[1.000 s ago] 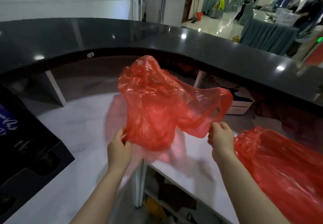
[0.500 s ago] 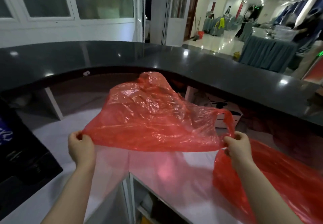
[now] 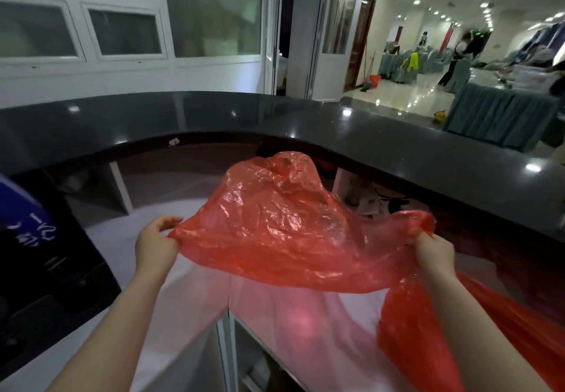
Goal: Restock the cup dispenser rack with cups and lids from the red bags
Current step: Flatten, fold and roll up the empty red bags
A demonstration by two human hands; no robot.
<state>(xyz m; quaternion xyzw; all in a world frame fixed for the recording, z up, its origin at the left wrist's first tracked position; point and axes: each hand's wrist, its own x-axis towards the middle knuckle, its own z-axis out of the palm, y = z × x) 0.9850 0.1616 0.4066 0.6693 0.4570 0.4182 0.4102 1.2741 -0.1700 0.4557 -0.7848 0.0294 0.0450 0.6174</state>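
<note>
Lifted higher, one red bag (image 3: pixel 284 229) is gripped by two hands, left (image 3: pixel 156 246), right (image 3: pixel 434 254); second bag (image 3: pixel 428 330) beneath

Second red bag (image 3: pixel 458 330) crowding right.

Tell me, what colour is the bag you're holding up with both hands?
The bag is see-through red, seen in the head view.

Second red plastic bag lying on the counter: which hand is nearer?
Right. The right hand is just above the second red plastic bag; the left hand is far across.
</note>
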